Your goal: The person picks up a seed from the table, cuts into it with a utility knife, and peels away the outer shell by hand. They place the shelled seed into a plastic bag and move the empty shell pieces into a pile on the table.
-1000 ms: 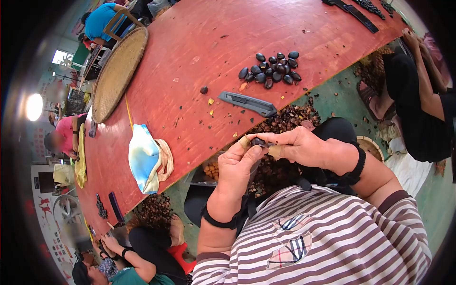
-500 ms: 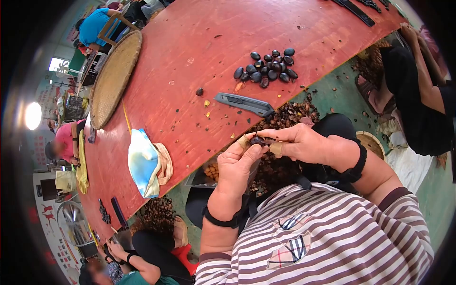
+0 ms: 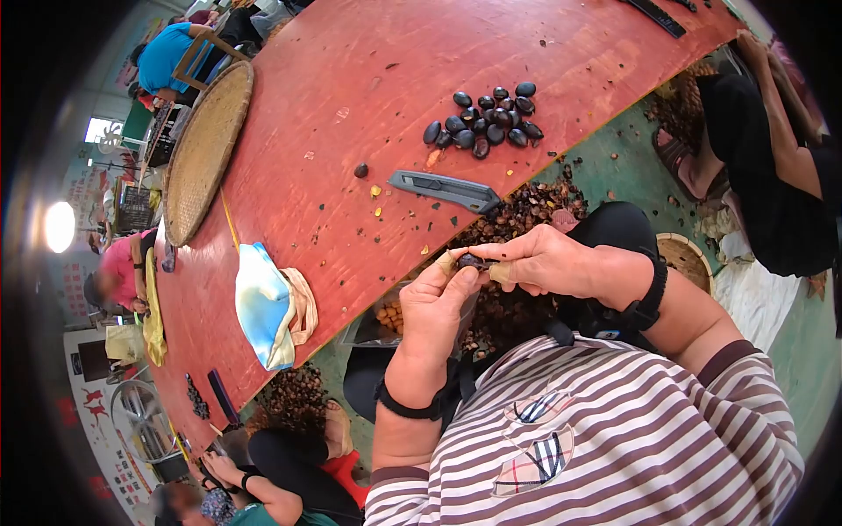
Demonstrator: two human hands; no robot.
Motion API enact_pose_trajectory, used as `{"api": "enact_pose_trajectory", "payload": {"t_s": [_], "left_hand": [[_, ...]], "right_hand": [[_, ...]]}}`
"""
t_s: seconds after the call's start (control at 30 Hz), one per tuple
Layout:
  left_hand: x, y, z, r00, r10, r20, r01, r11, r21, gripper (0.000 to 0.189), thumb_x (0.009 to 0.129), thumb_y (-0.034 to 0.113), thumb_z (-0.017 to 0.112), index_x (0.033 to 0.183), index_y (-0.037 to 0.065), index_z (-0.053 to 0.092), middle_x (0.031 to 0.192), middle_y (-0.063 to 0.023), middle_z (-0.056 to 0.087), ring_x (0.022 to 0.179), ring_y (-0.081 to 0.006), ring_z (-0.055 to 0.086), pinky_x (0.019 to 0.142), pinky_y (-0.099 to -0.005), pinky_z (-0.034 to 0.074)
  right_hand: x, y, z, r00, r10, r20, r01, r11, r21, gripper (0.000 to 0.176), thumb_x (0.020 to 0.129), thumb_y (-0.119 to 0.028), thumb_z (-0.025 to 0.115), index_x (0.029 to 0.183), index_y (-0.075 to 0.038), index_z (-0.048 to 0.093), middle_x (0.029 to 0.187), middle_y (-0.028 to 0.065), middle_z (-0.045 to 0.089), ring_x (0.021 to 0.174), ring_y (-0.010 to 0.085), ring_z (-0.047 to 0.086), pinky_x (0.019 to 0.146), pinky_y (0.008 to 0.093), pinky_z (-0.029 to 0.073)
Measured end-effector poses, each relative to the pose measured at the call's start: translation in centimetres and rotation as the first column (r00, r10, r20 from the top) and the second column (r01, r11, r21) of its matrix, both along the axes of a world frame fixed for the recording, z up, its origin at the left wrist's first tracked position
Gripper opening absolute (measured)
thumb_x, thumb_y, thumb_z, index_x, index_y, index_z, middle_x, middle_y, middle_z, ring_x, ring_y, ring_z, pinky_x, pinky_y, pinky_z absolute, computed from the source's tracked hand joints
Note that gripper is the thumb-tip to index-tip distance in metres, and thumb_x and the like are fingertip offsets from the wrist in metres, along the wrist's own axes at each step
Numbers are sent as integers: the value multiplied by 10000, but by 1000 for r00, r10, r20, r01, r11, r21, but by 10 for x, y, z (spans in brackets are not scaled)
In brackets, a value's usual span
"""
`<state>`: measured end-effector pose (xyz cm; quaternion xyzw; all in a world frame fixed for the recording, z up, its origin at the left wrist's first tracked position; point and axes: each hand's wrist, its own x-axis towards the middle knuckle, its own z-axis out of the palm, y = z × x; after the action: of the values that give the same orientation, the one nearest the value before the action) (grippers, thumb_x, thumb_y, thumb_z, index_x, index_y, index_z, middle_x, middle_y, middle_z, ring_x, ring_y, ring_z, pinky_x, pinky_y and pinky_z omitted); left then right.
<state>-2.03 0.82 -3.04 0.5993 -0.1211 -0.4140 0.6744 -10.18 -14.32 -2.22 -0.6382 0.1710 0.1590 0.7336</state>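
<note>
Small dark nut (image 3: 474, 260) between fingertips

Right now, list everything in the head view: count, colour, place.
table: 1, red, across the frame
nut pile: about a dozen, black, on table
loose nut: 1, dark, left of the pile
utility knife: 1, grey, on table below pile
woven tray: 1, tan, table's far left
cloth: 1, blue-white, table edge
shell heap: 1, brown, floor beside table edge
person in blue: 1, top left
person in pink: 1, left edge
person in black: 1, right edge
held nut: 1, dark, pinched between both hands
left hand: 1, beige-taped thumb, on held nut
right hand: 1, beige-taped thumb, on held nut
</note>
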Motion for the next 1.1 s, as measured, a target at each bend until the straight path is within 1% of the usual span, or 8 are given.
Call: {"api": "enact_pose_trajectory", "payload": {"t_s": [0.27, 0.37, 0.47, 0.63, 0.8, 0.87, 0.97, 1.1], "left_hand": [[3, -3, -12, 999, 38, 36, -38, 999, 13, 203, 802, 48, 532, 991, -24, 550, 824, -32, 580, 716, -65, 532, 655, -181, 435], [3, -3, -19, 998, 31, 57, -31, 1000, -6, 202, 802, 43, 529, 988, -33, 551, 811, -27, 581, 706, -61, 530, 639, -181, 435], [1, -7, -15, 988, 51, 143, -53, 999, 6, 200, 801, 38, 525, 986, -35, 553, 797, -17, 580, 690, -57, 525, 613, -176, 432], [4, -8, -13, 964, -23, 263, 0, 996, 86, 206, 795, 38, 531, 991, -22, 555, 808, -9, 577, 697, -53, 523, 612, -176, 432], [12, -12, -4, 991, 34, -130, -42, 997, -62, 252, 805, 79, 527, 1041, -7, 506, 890, -48, 570, 782, -117, 566, 705, -219, 468], [12, -12, -4, 991, -16, -132, 10, 999, -41, 247, 812, 98, 522, 1035, -7, 509, 898, -54, 569, 795, -125, 568, 715, -230, 471], [11, -11, -6, 996, -71, -56, 70, 997, -20, 259, 828, 140, 508, 1026, -27, 507, 889, -71, 575, 784, -134, 574, 714, -241, 474], [8, -11, -1, 991, -126, 44, 126, 992, 9, 271, 834, 148, 501, 1019, -50, 503, 857, -82, 586, 740, -132, 580, 699, -236, 472]], "right_hand": [[4, 12, -27, 947, -20, 320, 132, 933, -335, 284, 785, -136, 516, 1067, -138, 550, 649, 95, 557, 563, 125, 511, 577, 257, 426], [5, 13, -25, 948, -1, 317, 162, 861, -482, 257, 783, -158, 533, 1038, -150, 565, 665, 127, 555, 578, 136, 529, 588, 263, 431], [8, 14, -37, 936, -66, 347, 194, 917, -348, 272, 780, -130, 515, 1047, -134, 566, 628, 88, 560, 526, 114, 508, 524, 247, 423], [10, 5, -19, 985, -174, 8, 173, 983, 57, 314, 757, -62, 482, 1057, -100, 568, 612, -5, 530, 436, 47, 404, 400, 189, 344], [8, 8, -24, 927, -135, 349, 231, 940, -251, 265, 788, -111, 512, 1048, -105, 558, 718, 56, 589, 651, 144, 560, 598, 250, 441], [8, 8, -30, 865, -102, 491, 309, 880, -361, 255, 790, -133, 526, 1042, -108, 557, 770, 99, 605, 704, 190, 586, 639, 270, 448], [6, 9, -18, 916, -75, 393, 238, 892, -385, 255, 781, -136, 541, 1033, -101, 558, 833, 147, 590, 744, 233, 590, 656, 277, 450], [2, 8, -18, 909, -113, 401, 219, 949, -229, 272, 773, -108, 541, 1044, -103, 554, 788, 131, 600, 703, 154, 586, 646, 257, 449]]}}
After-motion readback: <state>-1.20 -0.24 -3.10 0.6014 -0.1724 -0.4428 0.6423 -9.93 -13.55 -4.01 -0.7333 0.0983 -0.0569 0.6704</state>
